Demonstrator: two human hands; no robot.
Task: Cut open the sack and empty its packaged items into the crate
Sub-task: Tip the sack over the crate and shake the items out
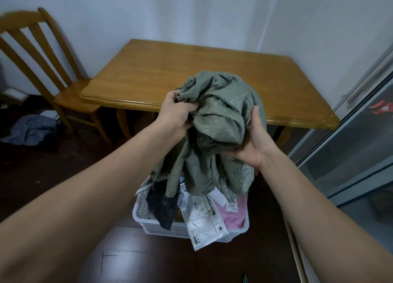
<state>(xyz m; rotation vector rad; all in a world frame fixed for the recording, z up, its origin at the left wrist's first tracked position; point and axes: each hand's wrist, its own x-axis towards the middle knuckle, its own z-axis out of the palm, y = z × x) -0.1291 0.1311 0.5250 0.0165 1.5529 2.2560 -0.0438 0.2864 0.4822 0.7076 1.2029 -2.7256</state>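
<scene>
Crate mostly hidden under sack and packages; left hand fingertips buried in folds; chair cropped at left edge; package print too small to read

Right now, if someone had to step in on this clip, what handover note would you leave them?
Left hand: gripping a bunched fold of the green sack near its top.
Right hand: cupping the sack from underneath and at the side.
The sack is held crumpled above the grey crate, its lower end hanging down into it.
The crate stands on the floor in front of the wooden table and already holds a white printed package, a pink item and a dark one.
Done: items are in the crate.
Left: check the sack is empty; I cannot tell.
</scene>
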